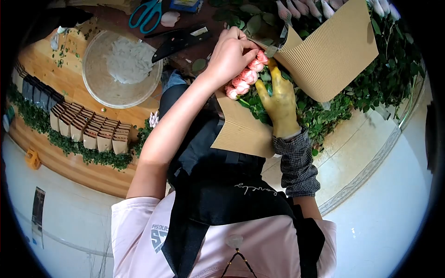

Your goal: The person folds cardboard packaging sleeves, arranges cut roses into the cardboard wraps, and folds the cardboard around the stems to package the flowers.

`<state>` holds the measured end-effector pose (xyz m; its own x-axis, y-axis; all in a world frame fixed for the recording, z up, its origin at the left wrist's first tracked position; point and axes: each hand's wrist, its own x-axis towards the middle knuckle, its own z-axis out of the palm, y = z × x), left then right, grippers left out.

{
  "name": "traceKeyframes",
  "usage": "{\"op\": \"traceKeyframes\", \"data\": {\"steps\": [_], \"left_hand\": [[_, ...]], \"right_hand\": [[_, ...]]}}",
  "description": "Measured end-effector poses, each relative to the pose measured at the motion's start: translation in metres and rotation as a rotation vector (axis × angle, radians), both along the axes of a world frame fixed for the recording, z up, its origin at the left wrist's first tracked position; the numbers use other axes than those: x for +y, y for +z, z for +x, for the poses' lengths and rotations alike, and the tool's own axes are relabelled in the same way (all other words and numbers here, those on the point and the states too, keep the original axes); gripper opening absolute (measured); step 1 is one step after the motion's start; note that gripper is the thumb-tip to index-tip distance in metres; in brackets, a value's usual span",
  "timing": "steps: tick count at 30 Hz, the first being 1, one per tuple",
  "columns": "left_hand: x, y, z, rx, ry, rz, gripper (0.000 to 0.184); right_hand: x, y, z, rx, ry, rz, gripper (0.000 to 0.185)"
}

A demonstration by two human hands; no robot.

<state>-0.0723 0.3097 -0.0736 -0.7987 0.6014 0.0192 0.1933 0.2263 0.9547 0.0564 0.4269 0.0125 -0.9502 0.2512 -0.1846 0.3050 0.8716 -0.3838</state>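
Note:
Pink roses (245,78) form a tight row beside their green leaves, over a corrugated cardboard sheet (243,127) on my lap. My bare left hand (232,53) is closed in a pinch at the upper end of the row, its thumb and finger against the topmost rose. From the other side, my right hand (280,99), in a yellow glove, grips the bunch along its leaves. Its thumb and forefinger reach around the leafy stems just below the heads; the remaining fingers are hidden. Part of the sheet lies under the roses and leaves.
Another bent cardboard sheet (331,55) stands at upper right, near netted flower heads (303,9) and dense foliage (371,78). Teal scissors (146,16) and a black tool (181,41) lie at the top. A tub (104,92) and several wrapped bunches (90,129) are on the left.

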Motion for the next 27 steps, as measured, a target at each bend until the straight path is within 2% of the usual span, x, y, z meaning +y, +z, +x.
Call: {"op": "traceKeyframes", "data": {"steps": [4, 6, 9, 10, 11, 13, 14, 15, 18, 19, 21, 23, 24, 26, 27], "left_hand": [[-0.006, 0.01, -0.008, 0.068, -0.002, -0.047, 0.015], [-0.018, 0.021, -0.012, 0.047, 0.098, -0.096, 0.02], [-0.043, 0.069, -0.02, -0.007, -0.069, -0.556, 0.039], [-0.048, 0.086, -0.019, -0.056, -0.11, -0.603, 0.035], [-0.053, 0.104, -0.014, -0.03, -0.174, -0.527, 0.03], [-0.053, 0.128, 0.004, 0.033, -0.315, -0.453, 0.023], [-0.048, 0.133, 0.017, 0.069, -0.391, -0.454, 0.022], [-0.043, 0.142, 0.03, 0.176, -0.498, -0.585, 0.032], [-0.02, 0.124, 0.073, 0.26, -0.559, -0.87, 0.035], [-0.019, 0.11, 0.094, 0.411, -0.462, -0.884, 0.031], [-0.014, 0.11, 0.096, 0.418, -0.485, -0.901, 0.029], [-0.014, 0.102, 0.096, 0.447, -0.503, -0.916, 0.023], [-0.017, 0.098, 0.098, 0.455, -0.48, -0.921, 0.023], [-0.022, 0.099, 0.096, 0.41, -0.467, -0.8, 0.024], [-0.022, 0.097, 0.098, 0.44, -0.478, -0.812, 0.027]], "right_hand": [[0.002, -0.004, 0.001, 0.064, 0.028, 0.043, 0.047], [0.002, 0.001, 0.0, -0.071, -0.063, -0.077, 0.049], [-0.001, 0.008, -0.007, -0.162, -0.039, 0.025, 0.042], [-0.001, 0.008, -0.01, -0.209, -0.013, 0.083, 0.039], [-0.003, 0.01, -0.012, -0.194, -0.016, 0.078, 0.039], [-0.007, 0.013, -0.016, -0.262, 0.068, 0.24, 0.033], [-0.008, 0.014, -0.017, -0.251, 0.063, 0.239, 0.033], [-0.008, 0.015, -0.019, -0.285, 0.101, 0.277, 0.033], [-0.006, 0.01, -0.02, -0.262, 0.116, 0.315, 0.034], [-0.005, 0.01, -0.02, -0.248, 0.101, 0.311, 0.034], [-0.003, 0.01, -0.017, -0.22, 0.09, 0.307, 0.035], [0.007, 0.013, -0.009, -0.119, 0.045, 0.088, 0.033], [0.014, 0.022, -0.002, 0.123, 0.096, -0.064, 0.037], [0.022, 0.069, 0.0, 0.193, -0.05, -0.48, 0.044], [0.029, 0.071, 0.018, 0.377, -0.192, -0.458, 0.046]]}}
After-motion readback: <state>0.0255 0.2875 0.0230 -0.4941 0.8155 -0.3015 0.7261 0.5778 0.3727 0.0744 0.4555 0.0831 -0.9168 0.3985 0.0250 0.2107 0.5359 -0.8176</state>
